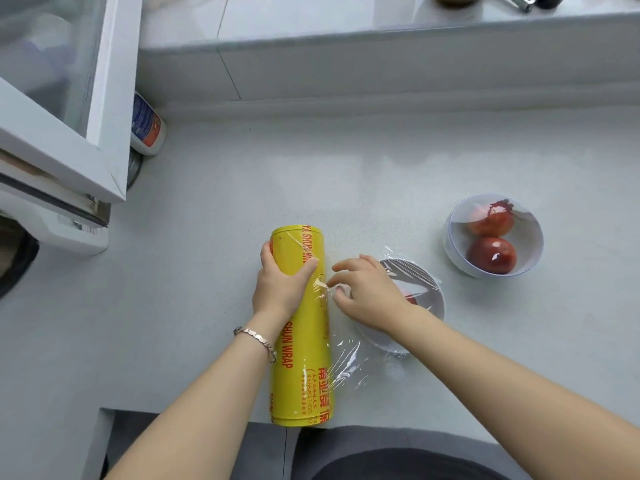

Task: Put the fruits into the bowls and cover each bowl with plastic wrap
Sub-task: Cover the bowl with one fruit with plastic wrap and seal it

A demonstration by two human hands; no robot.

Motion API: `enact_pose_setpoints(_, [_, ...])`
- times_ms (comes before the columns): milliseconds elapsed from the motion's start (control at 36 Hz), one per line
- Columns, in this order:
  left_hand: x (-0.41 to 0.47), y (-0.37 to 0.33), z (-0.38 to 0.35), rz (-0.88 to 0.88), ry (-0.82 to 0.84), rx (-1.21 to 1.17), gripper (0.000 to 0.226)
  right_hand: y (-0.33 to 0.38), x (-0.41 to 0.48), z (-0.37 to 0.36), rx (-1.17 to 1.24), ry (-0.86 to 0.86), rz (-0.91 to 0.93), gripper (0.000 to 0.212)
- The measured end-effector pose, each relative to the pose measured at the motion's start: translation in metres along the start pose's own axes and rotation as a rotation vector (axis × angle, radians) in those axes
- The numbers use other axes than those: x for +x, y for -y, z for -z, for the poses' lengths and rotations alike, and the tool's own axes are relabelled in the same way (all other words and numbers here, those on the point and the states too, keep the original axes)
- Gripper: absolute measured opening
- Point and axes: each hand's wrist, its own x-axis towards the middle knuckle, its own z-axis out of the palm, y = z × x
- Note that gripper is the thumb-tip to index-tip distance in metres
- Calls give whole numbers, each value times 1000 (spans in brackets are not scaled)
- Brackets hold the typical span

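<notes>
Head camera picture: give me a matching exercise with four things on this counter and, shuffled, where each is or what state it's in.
1 roll
2 far bowl
3 near bowl
4 bracelet

A worn on the left wrist
B gripped by the left hand
C holds two red fruits
D partly under the right hand, which pinches film

Pairs: 1-B, 2-C, 3-D, 4-A

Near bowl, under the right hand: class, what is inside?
Inside the near bowl a red patch of fruit shows. The right hand covers the rest; the fruit count cannot be told.
</notes>
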Motion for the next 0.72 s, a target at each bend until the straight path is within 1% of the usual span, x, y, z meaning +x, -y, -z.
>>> enact_pose_setpoints(111, [0,0,0,-5,-5,17,89,6,0,-2,-33,71,-10,26])
enact_pose_setpoints(194, [0,0,0,3,-3,15,88,10,5,-3,-35,67,-29,16])
enact_pose_setpoints(306, [0,-1,-1,-8,-5,13,88,11,7,-7,-49,67,-41,34])
enact_pose_setpoints(333, [0,-1,-2,-10,-9,16,88,12,7,-9,-51,51,-45,35])
enact_pose_setpoints(444, [0,-1,-3,-13,-12,31,88,8,6,-15,-68,-22,-29,19])
enact_pose_setpoints(528, [0,-1,-1,-8,-7,22,87,1,6,-19,-29,-92,3,19])
enact_pose_setpoints(583, [0,0,0,-5,-6,20,87,3,5,-19,-50,-85,0,17])
enact_pose_setpoints(639, [1,1,0,4,-2,16,88,3,3,-18,-54,-87,-18,1])
enact_pose_setpoints(694, [1,1,0,7,2,15,89,4,0,-15,-50,-61,-54,23])
enact_pose_setpoints(722, [0,1,-1,7,2,17,89,2,-1,-15,-43,-69,-55,29])
